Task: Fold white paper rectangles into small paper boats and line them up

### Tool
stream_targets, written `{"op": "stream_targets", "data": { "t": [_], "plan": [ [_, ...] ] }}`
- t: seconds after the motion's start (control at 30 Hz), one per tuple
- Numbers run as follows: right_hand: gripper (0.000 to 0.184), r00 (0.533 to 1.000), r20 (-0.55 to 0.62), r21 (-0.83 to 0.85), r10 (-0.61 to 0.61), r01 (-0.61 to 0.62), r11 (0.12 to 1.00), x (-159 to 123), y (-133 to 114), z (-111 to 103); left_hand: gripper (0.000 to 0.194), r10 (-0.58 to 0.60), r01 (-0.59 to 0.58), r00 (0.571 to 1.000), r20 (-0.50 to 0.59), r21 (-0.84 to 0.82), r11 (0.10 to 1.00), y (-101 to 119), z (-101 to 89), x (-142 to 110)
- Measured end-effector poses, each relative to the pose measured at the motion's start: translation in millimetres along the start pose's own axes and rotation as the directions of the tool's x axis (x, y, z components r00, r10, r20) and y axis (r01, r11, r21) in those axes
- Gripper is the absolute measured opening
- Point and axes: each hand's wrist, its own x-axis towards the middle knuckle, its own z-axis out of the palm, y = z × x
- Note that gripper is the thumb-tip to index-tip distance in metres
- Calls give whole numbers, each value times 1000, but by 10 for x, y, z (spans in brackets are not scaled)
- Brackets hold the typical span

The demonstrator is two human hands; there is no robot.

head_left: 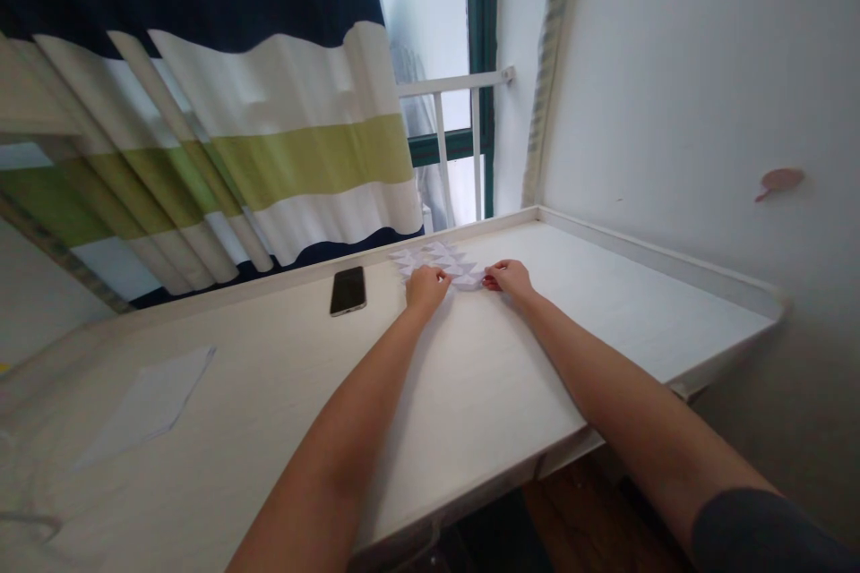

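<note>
A white sheet of folded paper [462, 269] with zigzag, pointed creases lies on the white table toward its back edge. My left hand [427, 286] is closed at the paper's near left part, thumb and fingers pinched together. At the right end, my right hand [509, 276] pinches the paper's edge between thumb and fingers. The paper spans the gap between both hands and reaches behind the left one. Part of its near left side is hidden by my left hand.
A dark-screened phone [348, 290] lies left of the paper. Flat white sheets [151, 403] rest farther left on the table [282, 430]. A raised rim [645, 255] runs along the back and right. Behind hang a striped curtain [302, 152] and a white railing [457, 82].
</note>
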Motion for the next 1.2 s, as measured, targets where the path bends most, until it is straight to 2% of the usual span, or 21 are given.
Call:
{"op": "stream_targets", "data": {
  "t": [0.33,0.53,0.63,0.8,1.2],
  "plan": [
    [15,1000,23,-8,7,-7,1000,-74,-67,-2,32,43,-42,999,-20,59,997,-6,-115,-15],
    [14,999,31,9,17,-17,1000,-69,-66,-10,25,219,-222,975,38,114,968,-21,-199,-145],
    [14,999,32,6,11,-11,1000,-66,-62,-10,23,257,-265,964,69,162,951,-53,-205,-186],
    [14,999,31,-12,10,-10,1000,-81,-73,-5,20,283,-292,957,70,194,937,-107,-171,-189],
    [14,1000,15,-4,4,-4,1000,-71,-57,2,22,245,-252,968,56,170,953,-109,-145,-164]
  ]
}}
